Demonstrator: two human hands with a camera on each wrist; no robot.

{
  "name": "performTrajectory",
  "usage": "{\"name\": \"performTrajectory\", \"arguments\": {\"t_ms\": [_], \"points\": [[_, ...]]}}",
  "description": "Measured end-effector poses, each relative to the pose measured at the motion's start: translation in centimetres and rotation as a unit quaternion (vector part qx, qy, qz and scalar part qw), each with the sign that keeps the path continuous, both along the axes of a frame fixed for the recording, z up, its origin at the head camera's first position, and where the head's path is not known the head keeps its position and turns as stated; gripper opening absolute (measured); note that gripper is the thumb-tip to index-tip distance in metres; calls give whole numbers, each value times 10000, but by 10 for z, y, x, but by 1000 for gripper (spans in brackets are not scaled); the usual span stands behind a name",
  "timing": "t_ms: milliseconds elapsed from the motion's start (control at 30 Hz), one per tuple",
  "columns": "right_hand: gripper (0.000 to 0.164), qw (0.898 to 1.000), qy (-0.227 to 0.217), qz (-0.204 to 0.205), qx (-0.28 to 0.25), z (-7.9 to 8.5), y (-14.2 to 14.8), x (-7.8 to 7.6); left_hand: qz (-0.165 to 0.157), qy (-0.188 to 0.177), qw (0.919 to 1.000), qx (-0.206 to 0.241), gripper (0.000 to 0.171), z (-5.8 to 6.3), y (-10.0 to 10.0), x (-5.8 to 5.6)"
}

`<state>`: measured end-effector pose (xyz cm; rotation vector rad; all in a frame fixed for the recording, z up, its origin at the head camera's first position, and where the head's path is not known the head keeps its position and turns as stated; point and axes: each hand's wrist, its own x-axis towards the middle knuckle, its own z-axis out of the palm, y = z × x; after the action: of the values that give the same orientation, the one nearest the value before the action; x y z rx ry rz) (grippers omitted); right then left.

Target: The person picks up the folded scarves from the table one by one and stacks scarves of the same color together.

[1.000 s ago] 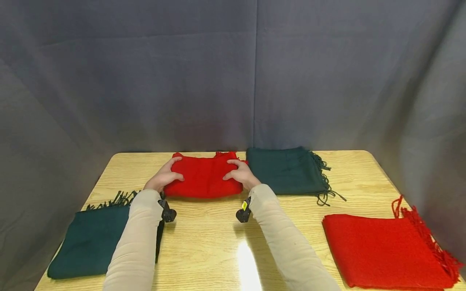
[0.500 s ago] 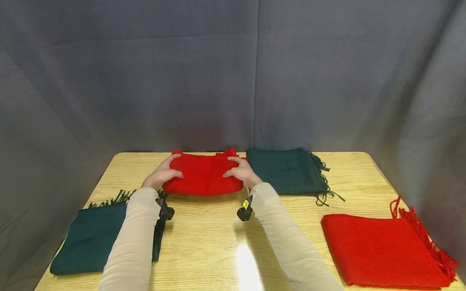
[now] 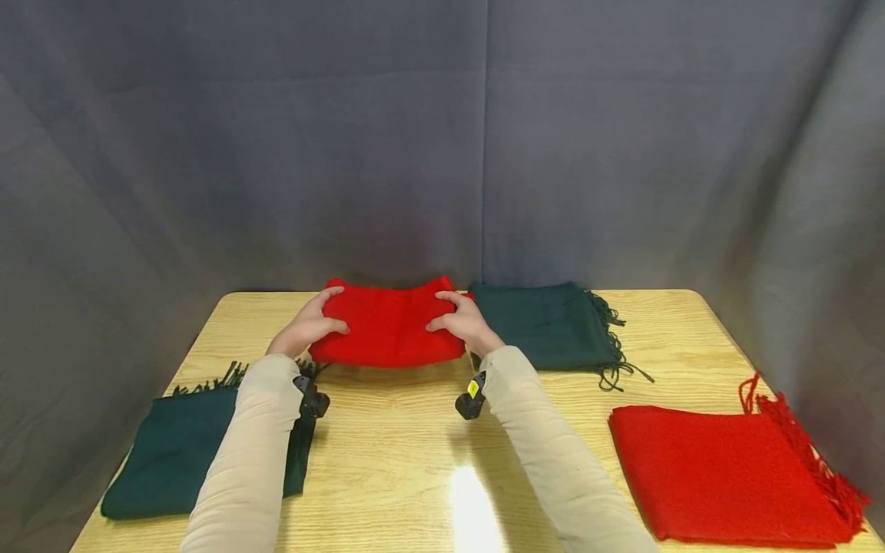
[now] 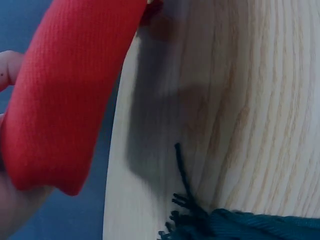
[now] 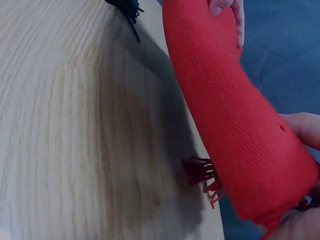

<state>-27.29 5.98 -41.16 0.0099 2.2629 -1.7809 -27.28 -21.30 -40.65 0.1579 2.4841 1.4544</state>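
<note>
A folded red scarf [image 3: 389, 326] hangs just over the far end of the table, stretched between both hands. My left hand [image 3: 302, 328] grips its left end, thumb on the near face. At the right end, my right hand [image 3: 470, 322] holds it the same way. The left wrist view shows the scarf [image 4: 75, 95] raised off the wood, its shadow below. In the right wrist view, a bit of red fringe [image 5: 200, 171] pokes out beneath the scarf. Parts of both hands lie hidden behind the cloth.
A dark green fringed scarf [image 3: 542, 326] lies folded at the back, right of the held one. Another green scarf [image 3: 180, 453] is at the front left, partly under the left sleeve. A second red scarf [image 3: 726, 476] occupies the front right. Grey curtain [image 3: 387, 153] stands behind the table.
Both hands have lifted the red scarf slightly, its near edge rising from the table. The red fringe seen behind it earlier is now hidden in the head view. The other scarves stay put.
</note>
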Motion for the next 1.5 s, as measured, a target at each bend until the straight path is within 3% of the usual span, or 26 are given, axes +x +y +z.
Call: {"name": "performTrajectory", "arguments": {"t_ms": [333, 533, 733, 1000, 1233, 1500], "points": [[64, 9994, 291, 35, 158, 16, -2, -2, -65, 173, 9998, 78, 82, 20, -7, 1], [66, 9994, 248, 67, 219, 23, 2, -2, -72, 10, 9999, 98, 83, 24, -5, 2], [65, 9982, 393, 50, 448, 33, 13, 2, -315, 271, 9991, 28, 81, 30, 1, 1], [67, 9984, 406, 127, 373, 47, 20, 8, -409, 216, 9988, 181, 80, 53, 12, 15], [65, 9980, 505, 119, 355, 55, 22, 14, -334, 473, 9981, 207, 79, 44, 8, 13], [64, 9977, 580, 121, 328, 60, 23, 23, -174, 468, 9975, 500, 79, 41, 7, 20]]}}
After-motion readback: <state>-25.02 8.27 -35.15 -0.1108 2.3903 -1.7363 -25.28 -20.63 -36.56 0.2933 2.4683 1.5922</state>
